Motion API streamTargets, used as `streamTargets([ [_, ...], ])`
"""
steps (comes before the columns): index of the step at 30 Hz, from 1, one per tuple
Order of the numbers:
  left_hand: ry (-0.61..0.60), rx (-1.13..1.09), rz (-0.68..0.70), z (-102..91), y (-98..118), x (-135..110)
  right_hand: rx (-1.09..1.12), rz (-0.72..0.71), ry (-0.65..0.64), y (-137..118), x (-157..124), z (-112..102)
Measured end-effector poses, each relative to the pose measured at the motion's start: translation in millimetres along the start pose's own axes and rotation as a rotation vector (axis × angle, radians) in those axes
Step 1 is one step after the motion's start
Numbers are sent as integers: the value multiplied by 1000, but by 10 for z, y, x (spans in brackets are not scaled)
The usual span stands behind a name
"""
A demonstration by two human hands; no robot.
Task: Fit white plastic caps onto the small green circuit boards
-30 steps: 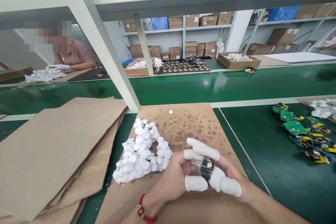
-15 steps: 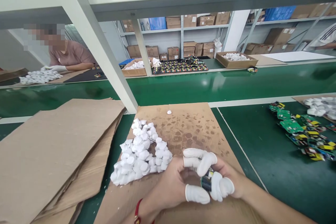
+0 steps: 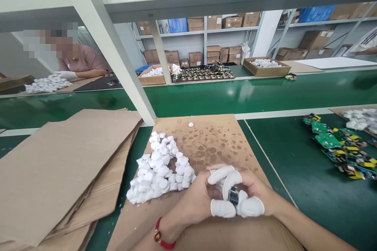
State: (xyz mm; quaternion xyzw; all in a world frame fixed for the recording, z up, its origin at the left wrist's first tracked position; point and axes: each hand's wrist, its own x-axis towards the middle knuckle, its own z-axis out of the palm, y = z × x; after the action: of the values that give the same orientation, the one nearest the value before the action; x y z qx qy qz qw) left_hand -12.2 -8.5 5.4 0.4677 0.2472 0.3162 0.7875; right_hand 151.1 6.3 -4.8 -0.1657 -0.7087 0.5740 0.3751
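My left hand (image 3: 196,200) and my right hand (image 3: 253,194) meet low in the middle of the view, over a stained cardboard sheet (image 3: 206,141). Both wear white finger cots. Their fingers are pinched together around a small circuit board (image 3: 233,195), mostly hidden between the fingertips. A pile of several small white plastic caps (image 3: 160,170) lies just left of my left hand on the cardboard. A single white cap (image 3: 191,124) lies alone near the sheet's far edge.
Stacked cardboard sheets (image 3: 59,168) lie at the left. Green circuit boards (image 3: 338,147) and more white caps (image 3: 361,117) are at the right. A green conveyor belt (image 3: 235,96) runs across. A white frame post (image 3: 118,66) slants up. Another person (image 3: 79,62) works across the belt.
Both hands have drawn closer together and curled tighter round the small board, which shows less than before. The view shifted slightly.
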Motion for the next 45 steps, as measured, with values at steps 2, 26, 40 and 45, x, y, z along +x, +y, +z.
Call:
streamTargets([
  [2, 15, 28, 0, -20, 5, -5, -43, -8, 26, 13, 5, 24],
  [26, 52, -86, 64, 25, -84, 49, -73, -8, 72, 5, -18, 29],
  [40, -94, -99, -6, 4, -54, -3, 133, -14, -128, -65, -13, -35],
  [45, -162, -52, -18, 19, 31, -18, 176, 35, -219, -56, -9, -38],
])
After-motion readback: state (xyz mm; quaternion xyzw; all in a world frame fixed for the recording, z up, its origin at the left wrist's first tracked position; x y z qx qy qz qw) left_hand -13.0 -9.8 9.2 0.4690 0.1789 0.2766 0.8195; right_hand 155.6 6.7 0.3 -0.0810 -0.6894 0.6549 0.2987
